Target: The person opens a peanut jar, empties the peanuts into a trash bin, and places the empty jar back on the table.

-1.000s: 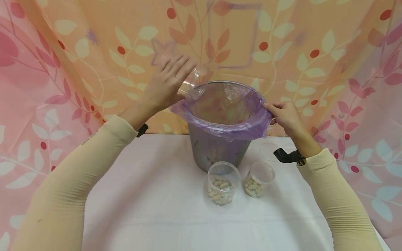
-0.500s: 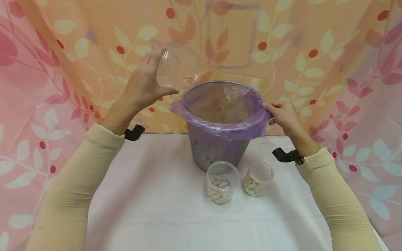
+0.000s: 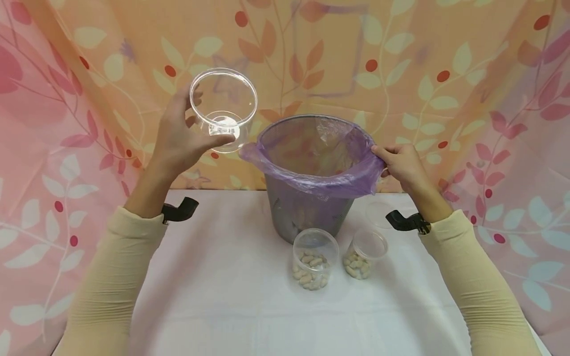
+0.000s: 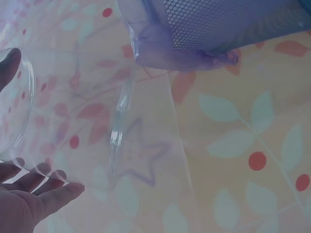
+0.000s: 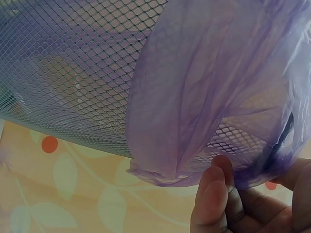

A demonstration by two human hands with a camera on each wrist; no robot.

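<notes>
My left hand [image 3: 180,136] grips a clear plastic container [image 3: 242,121] in the air, left of the bin, its mouth tilted up and toward me. Nothing shows inside it. In the left wrist view, the thumb and fingers lie on opposite sides of its wall. A thin purple plastic bag [image 3: 320,185] lines the grey mesh bin [image 3: 305,212], its edge folded over the rim. At the bin's right side, my right hand [image 3: 406,164] pinches the bag at the rim; the right wrist view shows the mesh [image 5: 73,82] beneath the plastic.
Two clear containers of peanuts in the shell stand before the bin: a larger one [image 3: 313,269] and a smaller one [image 3: 357,264] to its right. A clear round lid [image 3: 377,215] lies right of the bin. Patterned cloth [image 3: 401,54] hangs behind the white table [image 3: 213,296].
My left hand has moved left and down from the bin's rim, turning the container from tipped over the bin to mouth up. The right hand keeps its place on the bag.
</notes>
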